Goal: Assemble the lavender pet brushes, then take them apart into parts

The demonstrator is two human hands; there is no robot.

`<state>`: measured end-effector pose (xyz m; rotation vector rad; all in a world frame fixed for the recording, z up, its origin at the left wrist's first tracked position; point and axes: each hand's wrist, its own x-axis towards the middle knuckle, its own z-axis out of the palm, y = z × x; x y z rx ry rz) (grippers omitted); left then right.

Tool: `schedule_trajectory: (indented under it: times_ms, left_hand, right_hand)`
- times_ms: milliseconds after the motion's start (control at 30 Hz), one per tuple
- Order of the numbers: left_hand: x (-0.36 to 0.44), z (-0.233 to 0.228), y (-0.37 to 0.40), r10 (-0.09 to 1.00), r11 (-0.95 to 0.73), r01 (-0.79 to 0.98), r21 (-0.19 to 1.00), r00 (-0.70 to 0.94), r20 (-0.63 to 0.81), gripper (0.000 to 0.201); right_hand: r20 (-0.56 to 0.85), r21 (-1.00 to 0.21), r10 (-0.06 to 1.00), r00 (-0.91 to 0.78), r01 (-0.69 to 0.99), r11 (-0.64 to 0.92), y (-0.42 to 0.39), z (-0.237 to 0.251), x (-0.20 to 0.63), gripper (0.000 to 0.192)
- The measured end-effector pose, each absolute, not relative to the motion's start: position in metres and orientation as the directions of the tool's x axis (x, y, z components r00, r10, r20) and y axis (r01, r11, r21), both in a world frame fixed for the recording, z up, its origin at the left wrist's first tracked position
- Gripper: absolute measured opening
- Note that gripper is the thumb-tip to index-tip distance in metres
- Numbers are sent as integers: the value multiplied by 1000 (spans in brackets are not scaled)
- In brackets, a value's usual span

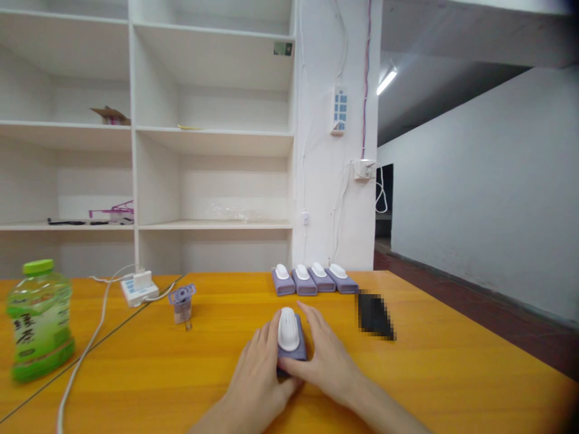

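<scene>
Nearest the camera, the left hand [260, 369] and right hand [329, 358] flank a purple block [302, 345] on the table [452, 386], a white ridged piece [289, 330] on top. The block's long axis runs away from the person, and both hands are about equally near. The left hand holds its left side, fingers close together; the right thumb lies across its near end, fingers spread moderately wide off the right side, though whether they grip it I cannot tell.
</scene>
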<state>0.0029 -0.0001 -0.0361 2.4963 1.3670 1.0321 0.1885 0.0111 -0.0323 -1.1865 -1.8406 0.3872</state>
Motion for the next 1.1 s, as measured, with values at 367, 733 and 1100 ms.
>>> schedule_trajectory:
  times_ms: [367,733,1100]
  left_hand:
    - [-9,-44,21,769,-639,522,565,457,446,78]
    - [-19,-47,19,756,-652,516,555,490,433,88]
    - [-44,-9,27,744,-578,447,683,632,215,114]
  right_hand:
    - [321,-895,901,-292,216,389,47,-44,205,116]
    - [370,-758,885,-283,458,464,39,-40,205,112]
    - [372,-771,823,-430,351,532,26,-35,198,108]
